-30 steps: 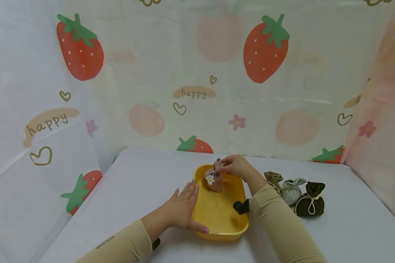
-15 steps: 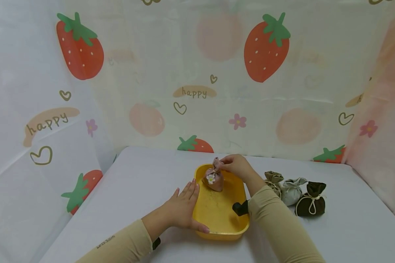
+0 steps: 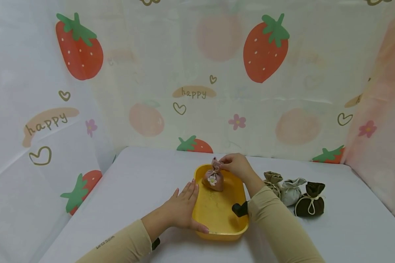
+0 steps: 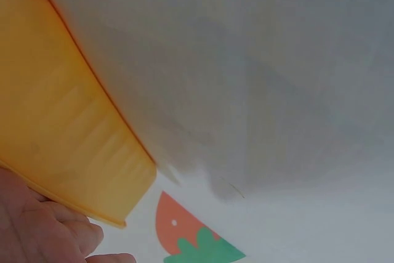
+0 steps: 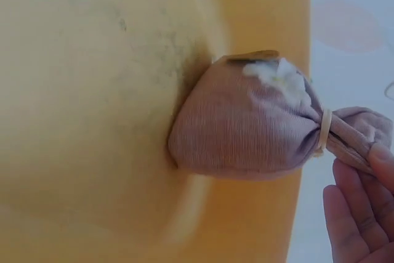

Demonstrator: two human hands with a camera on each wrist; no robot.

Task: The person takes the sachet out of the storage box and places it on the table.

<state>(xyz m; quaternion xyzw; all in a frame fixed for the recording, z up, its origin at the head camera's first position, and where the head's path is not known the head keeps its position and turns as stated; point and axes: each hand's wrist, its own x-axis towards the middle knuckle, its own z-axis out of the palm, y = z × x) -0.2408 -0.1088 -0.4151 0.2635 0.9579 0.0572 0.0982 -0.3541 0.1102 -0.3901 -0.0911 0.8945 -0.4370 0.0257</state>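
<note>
One pouch of four is in the tray so far, and our right hand has not yet let it go: the fingers pinch the gathered neck of the pink pouch above its tie. The wrist view shows the pouch's body resting on the floor of the yellow tray, near the far end, its white flower turned toward us.

Our left hand lies flat with straight fingers along the tray's left rim, thumb pressed on the near corner, steadying it on the bench.

Outward to the right, three more pouches sit on the bench in a tight row, just beside the tray: a tan pouch, a grey pouch and a dark brown pouch. We judge the work about a quarter done, with release of the pink one and the three others left.
</note>
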